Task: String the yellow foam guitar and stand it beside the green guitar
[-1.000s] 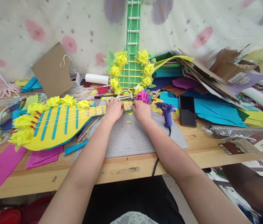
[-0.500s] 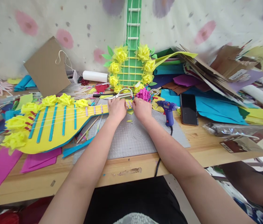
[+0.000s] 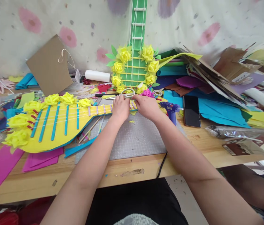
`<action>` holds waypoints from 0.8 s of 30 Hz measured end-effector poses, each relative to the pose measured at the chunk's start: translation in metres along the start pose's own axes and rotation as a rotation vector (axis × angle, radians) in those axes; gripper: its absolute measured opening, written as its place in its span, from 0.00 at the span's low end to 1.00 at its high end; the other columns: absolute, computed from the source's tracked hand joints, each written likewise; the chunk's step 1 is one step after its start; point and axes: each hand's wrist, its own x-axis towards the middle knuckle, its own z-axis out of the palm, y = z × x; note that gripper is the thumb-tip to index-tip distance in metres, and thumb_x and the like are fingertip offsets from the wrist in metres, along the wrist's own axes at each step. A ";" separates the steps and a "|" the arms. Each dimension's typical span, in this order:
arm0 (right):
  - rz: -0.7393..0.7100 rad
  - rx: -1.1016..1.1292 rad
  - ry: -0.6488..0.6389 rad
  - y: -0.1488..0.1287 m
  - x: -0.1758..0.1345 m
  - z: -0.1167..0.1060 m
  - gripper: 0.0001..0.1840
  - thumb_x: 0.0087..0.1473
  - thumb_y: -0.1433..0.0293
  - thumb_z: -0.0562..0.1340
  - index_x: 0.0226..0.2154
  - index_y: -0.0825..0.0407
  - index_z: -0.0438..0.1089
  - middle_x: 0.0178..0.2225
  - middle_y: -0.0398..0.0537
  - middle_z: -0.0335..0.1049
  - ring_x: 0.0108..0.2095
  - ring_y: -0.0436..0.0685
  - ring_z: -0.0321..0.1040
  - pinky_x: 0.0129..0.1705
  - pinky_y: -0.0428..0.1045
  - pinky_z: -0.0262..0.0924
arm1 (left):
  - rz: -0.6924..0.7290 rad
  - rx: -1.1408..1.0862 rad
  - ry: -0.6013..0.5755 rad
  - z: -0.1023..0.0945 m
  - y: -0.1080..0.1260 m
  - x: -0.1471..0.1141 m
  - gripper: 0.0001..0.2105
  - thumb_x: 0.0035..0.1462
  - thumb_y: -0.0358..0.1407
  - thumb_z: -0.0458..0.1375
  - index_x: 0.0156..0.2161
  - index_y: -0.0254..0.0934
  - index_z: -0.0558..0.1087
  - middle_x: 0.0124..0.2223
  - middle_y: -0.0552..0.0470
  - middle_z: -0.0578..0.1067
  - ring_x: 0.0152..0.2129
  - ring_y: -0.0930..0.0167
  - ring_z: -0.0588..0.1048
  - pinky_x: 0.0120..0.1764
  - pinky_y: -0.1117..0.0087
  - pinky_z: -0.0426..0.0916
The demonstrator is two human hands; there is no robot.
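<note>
Left hand (image 3: 120, 109), right hand (image 3: 147, 107) curled downward, close together, at yellow guitar neck (image 3: 101, 109) — grip hidden, can't tell.

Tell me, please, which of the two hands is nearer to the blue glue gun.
The right hand: it is just left of the glue gun in the picture. The left hand is farther left, at the yellow guitar neck.
</note>
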 end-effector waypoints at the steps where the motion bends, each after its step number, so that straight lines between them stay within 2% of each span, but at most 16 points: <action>1: -0.039 0.005 -0.019 0.002 0.003 -0.005 0.17 0.57 0.70 0.47 0.46 0.49 0.65 0.39 0.48 0.72 0.38 0.55 0.66 0.32 0.46 0.51 | 0.002 -0.003 -0.010 0.001 0.000 0.001 0.12 0.58 0.32 0.44 0.41 0.38 0.69 0.45 0.42 0.69 0.46 0.60 0.63 0.45 0.59 0.58; 5: -0.199 0.065 -0.120 0.008 0.020 -0.024 0.17 0.54 0.72 0.50 0.45 0.49 0.66 0.39 0.45 0.72 0.38 0.53 0.65 0.35 0.45 0.51 | -0.013 -0.015 -0.066 0.002 -0.001 0.005 0.12 0.58 0.31 0.43 0.41 0.37 0.68 0.41 0.42 0.72 0.45 0.60 0.66 0.44 0.59 0.58; 9: -0.300 0.136 -0.233 0.008 0.038 -0.031 0.15 0.52 0.72 0.53 0.44 0.50 0.66 0.38 0.44 0.72 0.37 0.52 0.65 0.36 0.44 0.52 | -0.072 -0.083 -0.093 0.001 -0.001 0.006 0.11 0.56 0.33 0.47 0.42 0.35 0.67 0.41 0.41 0.73 0.44 0.60 0.68 0.44 0.60 0.59; 14: -0.324 0.259 -0.262 0.002 0.049 -0.031 0.16 0.51 0.73 0.56 0.44 0.53 0.63 0.37 0.47 0.72 0.37 0.52 0.66 0.37 0.45 0.54 | -0.147 -0.134 -0.050 0.001 -0.003 0.008 0.14 0.51 0.30 0.50 0.44 0.36 0.65 0.42 0.44 0.73 0.45 0.61 0.68 0.45 0.61 0.60; 18: -0.297 0.348 -0.281 0.000 0.051 -0.025 0.15 0.49 0.74 0.56 0.42 0.52 0.63 0.37 0.46 0.72 0.37 0.53 0.66 0.37 0.46 0.55 | -0.133 -0.142 -0.098 0.000 -0.007 0.009 0.14 0.51 0.32 0.51 0.44 0.37 0.65 0.41 0.45 0.73 0.44 0.62 0.69 0.45 0.61 0.59; 21: -0.279 0.423 -0.282 0.002 0.051 -0.020 0.15 0.49 0.75 0.55 0.42 0.52 0.62 0.34 0.45 0.72 0.34 0.52 0.66 0.36 0.46 0.55 | -0.085 -0.122 -0.106 -0.001 -0.010 0.009 0.11 0.50 0.36 0.53 0.40 0.38 0.68 0.41 0.46 0.73 0.44 0.61 0.68 0.46 0.60 0.59; 24: -0.263 0.485 -0.275 0.005 0.050 -0.018 0.15 0.49 0.76 0.54 0.42 0.53 0.62 0.31 0.43 0.72 0.32 0.50 0.66 0.35 0.45 0.56 | -0.037 -0.079 -0.131 -0.003 -0.014 0.008 0.06 0.48 0.34 0.53 0.33 0.39 0.70 0.41 0.47 0.73 0.45 0.61 0.67 0.45 0.60 0.58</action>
